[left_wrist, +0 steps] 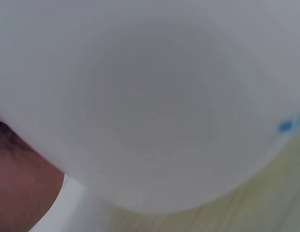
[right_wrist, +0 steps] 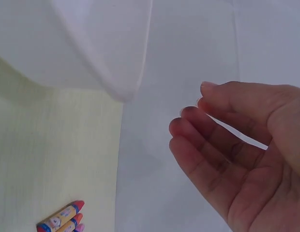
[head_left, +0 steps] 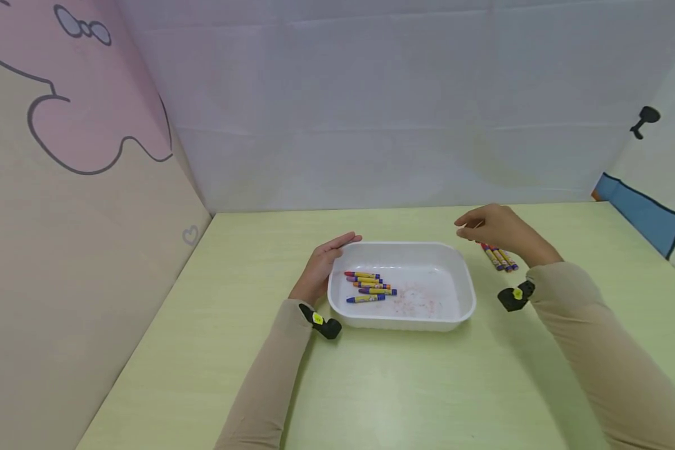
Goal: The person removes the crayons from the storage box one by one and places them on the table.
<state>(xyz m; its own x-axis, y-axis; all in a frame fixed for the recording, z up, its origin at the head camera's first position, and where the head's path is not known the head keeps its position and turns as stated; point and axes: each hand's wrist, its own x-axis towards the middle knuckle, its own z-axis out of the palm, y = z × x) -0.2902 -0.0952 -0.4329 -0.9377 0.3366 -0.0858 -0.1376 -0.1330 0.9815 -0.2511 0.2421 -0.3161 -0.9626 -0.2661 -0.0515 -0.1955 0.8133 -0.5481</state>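
Observation:
My left hand holds the left end of a white plastic tray, its fingers stretched along the outside near the back corner. Several crayons with yellow wrappers lie in a loose row inside the tray's left half. The tray's pale wall fills most of the left wrist view. To the right of the tray, my right hand is raised, fingers loosely bent, thumb apart from the fingertips and nothing between them. Below it, more crayons lie side by side on the table; their far ends are partly hidden by the hand.
Reddish marks speckle the tray floor. The pale green table extends to a white cloth backdrop behind. Side panels with cartoon drawings stand at left and right.

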